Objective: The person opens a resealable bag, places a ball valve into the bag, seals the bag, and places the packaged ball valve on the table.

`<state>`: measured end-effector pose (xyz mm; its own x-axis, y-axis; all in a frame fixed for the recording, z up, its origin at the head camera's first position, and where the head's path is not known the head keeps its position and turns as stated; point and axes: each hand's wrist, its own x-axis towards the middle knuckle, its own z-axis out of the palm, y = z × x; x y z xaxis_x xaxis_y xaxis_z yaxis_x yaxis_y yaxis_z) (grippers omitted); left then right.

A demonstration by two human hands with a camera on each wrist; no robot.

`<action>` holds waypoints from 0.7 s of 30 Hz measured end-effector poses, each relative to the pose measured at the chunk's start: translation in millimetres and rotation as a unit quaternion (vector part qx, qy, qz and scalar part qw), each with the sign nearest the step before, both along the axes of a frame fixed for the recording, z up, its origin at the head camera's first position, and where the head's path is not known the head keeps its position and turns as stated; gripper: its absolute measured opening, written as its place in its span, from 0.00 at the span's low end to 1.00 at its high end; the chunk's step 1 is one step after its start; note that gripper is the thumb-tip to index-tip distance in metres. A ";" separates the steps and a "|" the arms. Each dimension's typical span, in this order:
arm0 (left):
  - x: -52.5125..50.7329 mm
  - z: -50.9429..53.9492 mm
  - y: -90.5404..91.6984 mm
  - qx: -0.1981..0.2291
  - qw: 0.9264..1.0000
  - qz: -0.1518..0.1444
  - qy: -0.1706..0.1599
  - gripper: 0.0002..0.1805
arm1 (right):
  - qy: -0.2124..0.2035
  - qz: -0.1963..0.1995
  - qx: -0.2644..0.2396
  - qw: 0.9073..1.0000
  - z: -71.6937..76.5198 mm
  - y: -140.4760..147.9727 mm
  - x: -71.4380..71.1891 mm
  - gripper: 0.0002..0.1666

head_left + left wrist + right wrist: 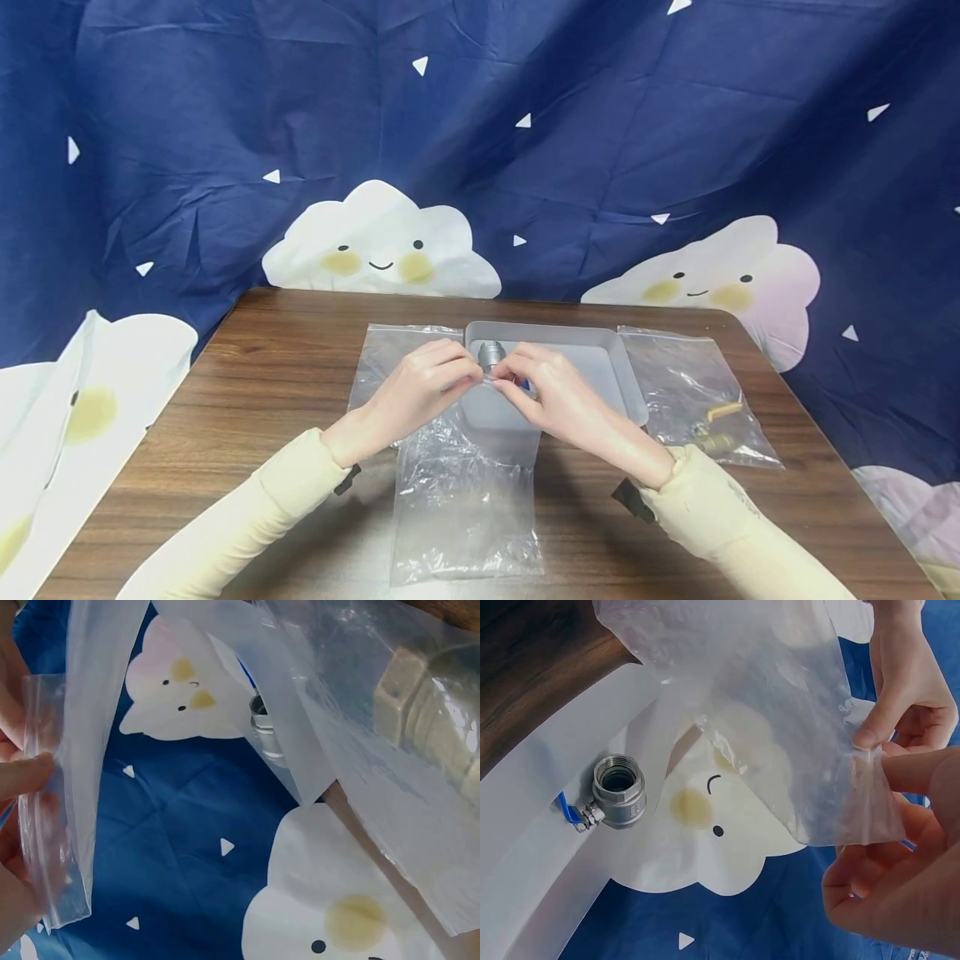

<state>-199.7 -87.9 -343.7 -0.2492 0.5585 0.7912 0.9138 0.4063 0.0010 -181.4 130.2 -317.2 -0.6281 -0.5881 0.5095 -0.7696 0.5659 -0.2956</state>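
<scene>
A clear zip bag (465, 517) hangs from both hands, its lower part spread toward the near side of the table. My left hand (435, 379) pinches the bag's zip strip (45, 847) between thumb and fingers. Close beside it, my right hand (551, 387) pinches the same zip edge, as the right wrist view shows. No item shows inside this bag. Just behind the fingertips, a silver ball valve (620, 791) with a blue handle (568, 808) stands in the grey tray (633, 383), its threaded opening facing up.
To the right of the tray lies another clear zip bag (675, 358) holding a brass valve with a yellow handle (723, 410). A further clear bag (375, 358) lies left of the tray; a hexagonal metal fitting (401, 694) shows through plastic in the left wrist view.
</scene>
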 end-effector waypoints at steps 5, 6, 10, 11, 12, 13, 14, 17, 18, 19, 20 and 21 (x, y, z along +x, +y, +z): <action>-0.6 0.2 -0.2 -0.009 1.000 -0.002 0.005 0.10 | -0.006 -0.006 -0.013 1.000 0.7 -0.8 -0.6 0.02; -0.4 0.4 -0.1 -0.013 1.000 -0.001 0.004 0.10 | -0.009 -0.008 -0.014 1.000 0.8 -0.7 -0.6 0.02; 1.1 1.4 0.0 -0.024 1.000 0.002 0.002 0.09 | -0.019 -0.016 -0.017 1.000 0.7 -0.4 -0.6 0.02; 1.3 1.6 0.0 -0.024 1.000 0.001 0.002 0.09 | -0.020 -0.016 -0.018 0.999 0.7 -0.5 -0.8 0.02; 1.4 1.8 -0.2 -0.023 1.000 -0.001 0.003 0.08 | -0.020 -0.017 -0.019 0.999 0.4 -0.4 -1.0 0.02; 1.4 1.7 -0.6 -0.021 1.000 -0.003 0.006 0.08 | -0.020 -0.016 -0.021 0.999 0.3 -0.2 -1.3 0.02; 1.2 1.6 -0.8 -0.018 1.000 -0.007 0.010 0.08 | -0.021 -0.016 -0.022 0.999 0.1 -0.2 -1.5 0.02; 1.5 1.3 -1.2 -0.011 1.000 -0.021 0.020 0.07 | -0.024 -0.014 -0.026 0.999 -0.4 0.3 -1.7 0.02; 1.6 1.1 -1.3 -0.009 0.999 -0.026 0.023 0.07 | -0.023 -0.015 -0.027 0.999 -0.7 0.5 -1.7 0.02; 1.7 0.8 -1.2 -0.007 0.999 -0.030 0.025 0.08 | -0.022 -0.016 -0.028 0.999 -0.5 0.5 -1.4 0.02; 2.0 0.6 -1.1 -0.005 0.999 -0.034 0.026 0.08 | -0.020 -0.018 -0.029 0.999 -0.3 0.4 -1.1 0.02; 2.3 0.5 -0.9 -0.003 0.999 -0.036 0.028 0.08 | -0.016 -0.019 -0.031 0.999 0.0 0.2 -0.8 0.02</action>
